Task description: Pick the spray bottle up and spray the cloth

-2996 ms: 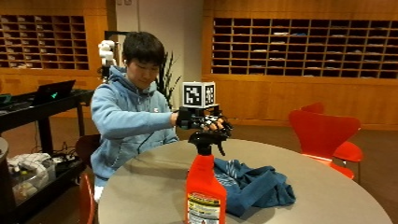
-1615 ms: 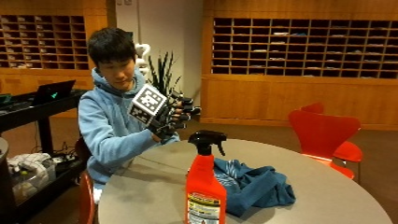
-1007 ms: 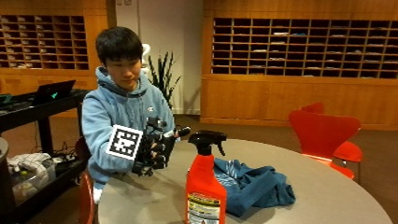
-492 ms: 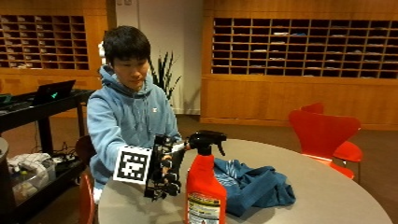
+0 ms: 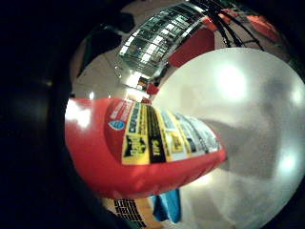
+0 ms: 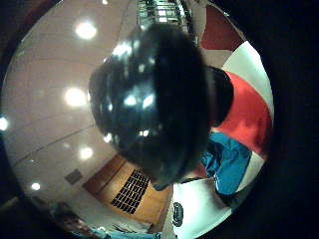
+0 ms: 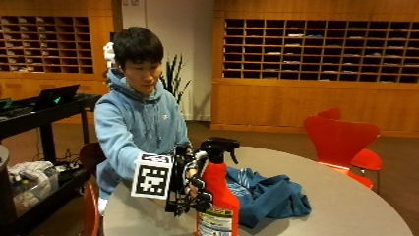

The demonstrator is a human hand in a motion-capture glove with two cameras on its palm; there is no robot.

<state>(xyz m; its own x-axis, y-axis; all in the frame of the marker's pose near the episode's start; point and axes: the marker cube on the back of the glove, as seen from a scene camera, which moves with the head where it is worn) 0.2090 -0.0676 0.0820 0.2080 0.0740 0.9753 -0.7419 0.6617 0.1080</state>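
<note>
Hand brought down to the bottle, lower centre of the frame.
The spray bottle (image 7: 216, 196) is now grasped by the gloved right hand (image 7: 188, 184); the cloth (image 7: 268, 196) is not yet sprayed.

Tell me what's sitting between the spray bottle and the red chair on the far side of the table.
In the outside view, the blue cloth lies crumpled on the table between the spray bottle and the red chair.

wood cubby wall (image 7: 314, 49), red chair (image 7: 340, 140), round table (image 7: 347, 201)
</note>
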